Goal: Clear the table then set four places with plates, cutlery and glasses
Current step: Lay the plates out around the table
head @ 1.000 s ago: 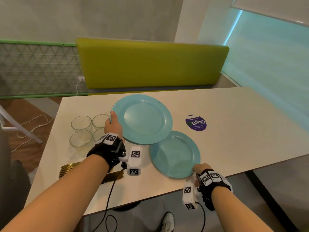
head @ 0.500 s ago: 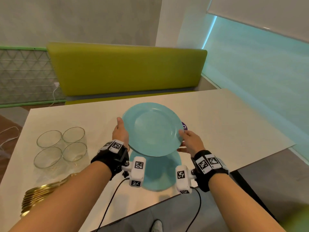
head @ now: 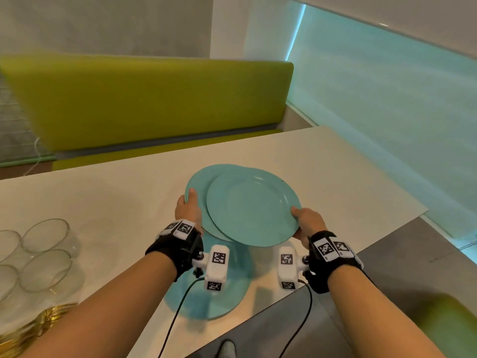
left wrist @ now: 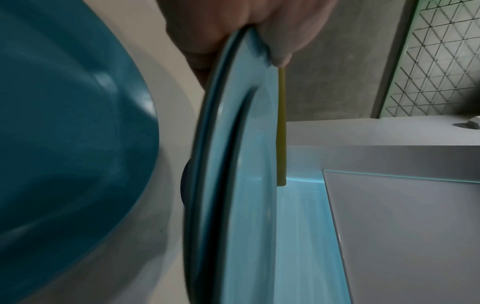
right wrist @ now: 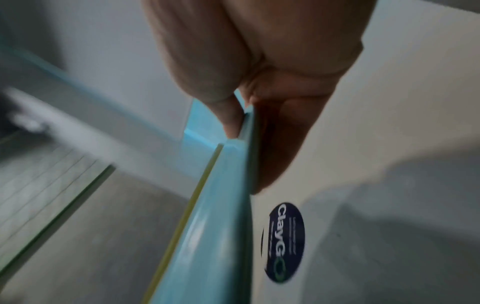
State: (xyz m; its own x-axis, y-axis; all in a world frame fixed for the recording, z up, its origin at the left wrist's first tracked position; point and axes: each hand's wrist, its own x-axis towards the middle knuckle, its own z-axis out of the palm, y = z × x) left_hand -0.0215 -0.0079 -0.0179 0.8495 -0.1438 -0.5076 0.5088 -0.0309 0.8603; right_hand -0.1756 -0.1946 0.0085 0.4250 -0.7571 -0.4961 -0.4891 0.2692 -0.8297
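Two teal plates hang above the table. My left hand (head: 189, 208) grips the left rim of the lower plate (head: 204, 179), thumb on top. My right hand (head: 305, 220) pinches the right rim of the upper plate (head: 253, 205), which sits shifted to the right over the lower one. In the left wrist view my left hand (left wrist: 249, 37) holds the rim of the plates (left wrist: 249, 164), seen edge-on. The right wrist view shows my right hand (right wrist: 246, 102) pinching its plate (right wrist: 215, 226). A third teal plate (head: 232, 293) lies on the table at the near edge, under my wrists.
Several clear glasses (head: 46, 270) stand on the white table (head: 335, 177) at the left. Gold cutlery (head: 38, 329) lies piled at the near left corner. A dark round sticker (right wrist: 284, 242) is on the tabletop under the plates. A green bench (head: 154, 99) runs behind the table.
My right hand left the plate lying at the near edge and took the right rim of the raised plates. The upper plate has since slid right off the lower one.
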